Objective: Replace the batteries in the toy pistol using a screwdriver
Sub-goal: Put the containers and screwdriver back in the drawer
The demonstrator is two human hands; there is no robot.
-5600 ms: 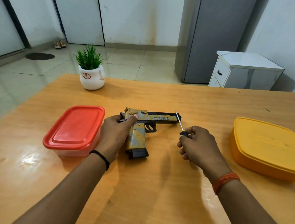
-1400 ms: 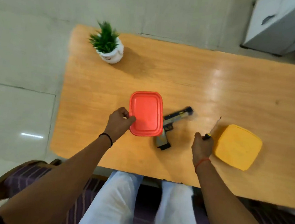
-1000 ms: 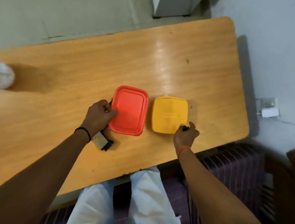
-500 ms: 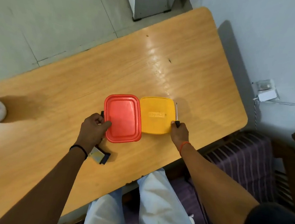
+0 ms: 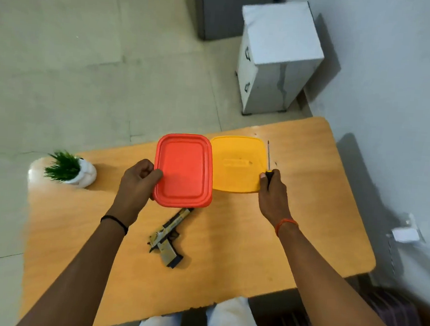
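The yellow-and-black toy pistol [image 5: 169, 237] lies flat on the wooden table [image 5: 305, 247], its muzzle tucked under the red box. My left hand [image 5: 136, 185] grips the left edge of the red lidded box [image 5: 183, 170], which appears held above the table. My right hand [image 5: 273, 193] is closed around the black handle of a thin screwdriver [image 5: 268, 159], shaft pointing away from me, and its thumb touches the right edge of the yellow lidded box [image 5: 237, 163]. The two boxes sit side by side, edges touching.
A small potted green plant [image 5: 70, 170] in a white pot stands at the table's left corner. A white drawer cabinet [image 5: 276, 57] stands on the floor beyond the table, near the wall. My knees in white trousers [image 5: 222, 320] are at the near edge.
The camera view has swung round, so the plant is back in sight. The boxes stay together in my hands, and more of the pistol now shows below the red box.
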